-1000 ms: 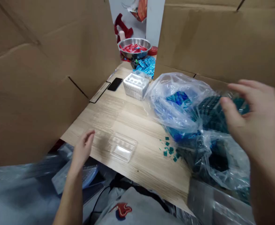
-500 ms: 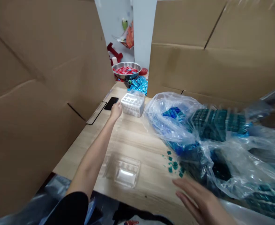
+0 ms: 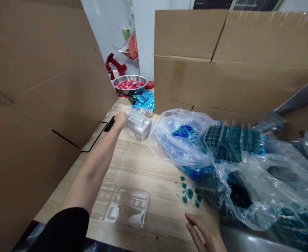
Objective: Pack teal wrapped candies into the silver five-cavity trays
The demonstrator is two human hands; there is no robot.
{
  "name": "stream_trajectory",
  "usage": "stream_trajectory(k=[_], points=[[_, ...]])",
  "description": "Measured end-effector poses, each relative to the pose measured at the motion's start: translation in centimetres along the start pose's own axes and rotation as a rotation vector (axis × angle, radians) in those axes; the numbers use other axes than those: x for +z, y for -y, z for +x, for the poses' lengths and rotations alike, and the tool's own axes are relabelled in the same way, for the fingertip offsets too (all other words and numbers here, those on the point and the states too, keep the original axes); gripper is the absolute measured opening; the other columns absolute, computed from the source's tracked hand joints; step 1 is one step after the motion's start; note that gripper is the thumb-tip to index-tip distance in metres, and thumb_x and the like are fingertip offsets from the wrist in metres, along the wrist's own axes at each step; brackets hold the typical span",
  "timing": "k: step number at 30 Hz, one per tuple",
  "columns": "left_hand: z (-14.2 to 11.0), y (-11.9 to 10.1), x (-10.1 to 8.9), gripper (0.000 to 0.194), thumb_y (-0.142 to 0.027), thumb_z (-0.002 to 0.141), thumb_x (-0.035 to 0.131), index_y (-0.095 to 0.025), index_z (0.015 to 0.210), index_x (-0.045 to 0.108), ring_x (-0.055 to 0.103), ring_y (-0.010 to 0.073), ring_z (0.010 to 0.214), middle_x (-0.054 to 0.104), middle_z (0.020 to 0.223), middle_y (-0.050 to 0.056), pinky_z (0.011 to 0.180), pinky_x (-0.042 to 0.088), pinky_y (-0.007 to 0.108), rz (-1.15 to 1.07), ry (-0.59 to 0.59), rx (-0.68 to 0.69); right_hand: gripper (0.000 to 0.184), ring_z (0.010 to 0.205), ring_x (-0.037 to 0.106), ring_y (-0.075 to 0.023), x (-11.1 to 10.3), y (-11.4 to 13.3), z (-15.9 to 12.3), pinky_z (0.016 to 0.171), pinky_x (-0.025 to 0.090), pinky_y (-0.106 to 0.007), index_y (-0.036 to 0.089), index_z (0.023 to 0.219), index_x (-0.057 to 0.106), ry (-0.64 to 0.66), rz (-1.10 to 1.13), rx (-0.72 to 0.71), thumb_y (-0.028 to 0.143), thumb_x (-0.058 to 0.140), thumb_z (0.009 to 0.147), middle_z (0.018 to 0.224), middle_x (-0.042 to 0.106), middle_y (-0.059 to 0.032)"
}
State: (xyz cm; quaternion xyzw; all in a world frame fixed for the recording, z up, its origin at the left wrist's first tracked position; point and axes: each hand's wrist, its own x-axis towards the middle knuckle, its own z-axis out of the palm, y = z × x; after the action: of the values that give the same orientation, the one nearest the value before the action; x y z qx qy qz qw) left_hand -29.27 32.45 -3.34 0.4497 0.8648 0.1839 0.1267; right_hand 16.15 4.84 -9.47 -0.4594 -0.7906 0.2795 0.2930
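Note:
My left hand (image 3: 121, 119) reaches far forward, its fingers closed at the left edge of a stack of clear plastic trays (image 3: 138, 125). It seems to pinch a tray of the stack; the fingertips are mostly hidden. My right hand (image 3: 203, 232) is held low at the near edge, fingers apart with nothing in them. On the table between my arms lies an opened clear plastic tray (image 3: 140, 211) with moulded compartments. Small dark green square pieces (image 3: 184, 199) are scattered just beyond my right hand.
Large plastic bags (image 3: 187, 154) and a row of filled green trays (image 3: 232, 140) crowd the right side. A black phone (image 3: 109, 124) lies beside my left wrist. Cardboard walls (image 3: 185, 80) enclose the table. Behind stands a metal bowl (image 3: 130, 84) of red packets, near blue packets (image 3: 144, 100).
The view has shifted, lowering and moving things leftward. My left hand has come onto the top edge of the tray stack. My right hand has drawn lower, its fingers less spread.

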Motion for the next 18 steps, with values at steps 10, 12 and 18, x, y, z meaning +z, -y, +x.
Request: stream_trajectory(k=[10,12,18], points=[[-1.6,0.5,0.4,0.032,-0.036,0.096,0.061,-0.013,0.118,0.062,0.063,0.0235,0.109,0.064,0.120,0.010,0.094,0.055,0.045,0.135,-0.061,-0.021,0.026,0.098,0.076,-0.0175,1.4,2.9,3.2,0.086,0.061,-0.022,0.022,0.116,0.069,0.216,0.063,-0.040,0.025,0.048,0.101,0.105,0.077,-0.0082],[-1.1,-0.7,0.5,0.035,-0.036,0.096,0.061,-0.013,0.123,0.060,0.062,0.0243,0.113,0.062,0.125,0.012,0.097,0.053,0.048,0.140,-0.077,-0.008,0.026,0.098,0.076,-0.0179,1.5,2.8,3.2,0.086,0.061,-0.024,0.022,0.116,0.068,0.215,0.043,-0.039,0.025,0.048,0.100,0.105,0.077,-0.0086],[0.2,-2.4,-0.4,0.032,-0.036,0.095,0.062,-0.014,0.119,0.062,0.062,0.0242,0.113,0.063,0.123,0.011,0.097,0.053,0.047,0.085,-0.054,0.004,0.036,0.089,0.077,-0.0189,2.6,1.9,2.5,0.079,0.062,-0.024,0.021,0.108,0.070,0.061,-0.008,-0.047,0.039,0.039,0.104,0.097,0.078,-0.0098]])
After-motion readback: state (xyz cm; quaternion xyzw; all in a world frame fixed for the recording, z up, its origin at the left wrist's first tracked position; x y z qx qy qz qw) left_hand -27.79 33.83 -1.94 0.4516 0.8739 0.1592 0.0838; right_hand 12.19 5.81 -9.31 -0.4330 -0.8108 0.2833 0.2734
